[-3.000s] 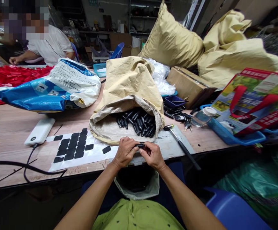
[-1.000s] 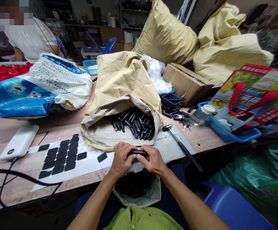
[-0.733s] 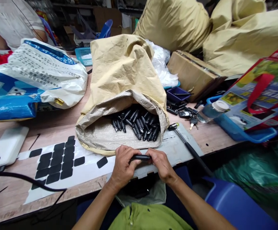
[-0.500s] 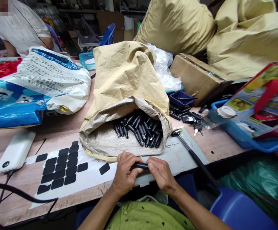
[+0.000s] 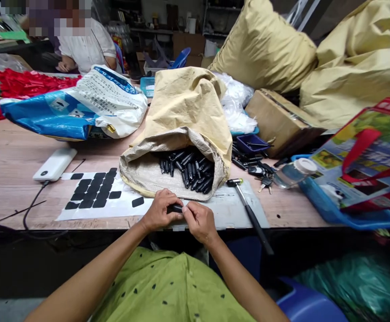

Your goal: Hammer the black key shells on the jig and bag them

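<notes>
head view: grasps the black tube [image 5: 175, 208] between curled fingers of the left hand [image 5: 159, 211] and right hand [image 5: 200, 220], just in front of the open sack [image 5: 184, 100], seemingly for steadiness and easy reach of the black pieces [image 5: 190, 171] inside.

Below your left hand [image 5: 163, 210] and right hand [image 5: 199, 221], both bare, you wear a yellowish-green top [image 5: 168, 290] scattered with small dark marks. A seam-like line runs down its front, between your bare forearms [image 5: 109, 264].
</notes>
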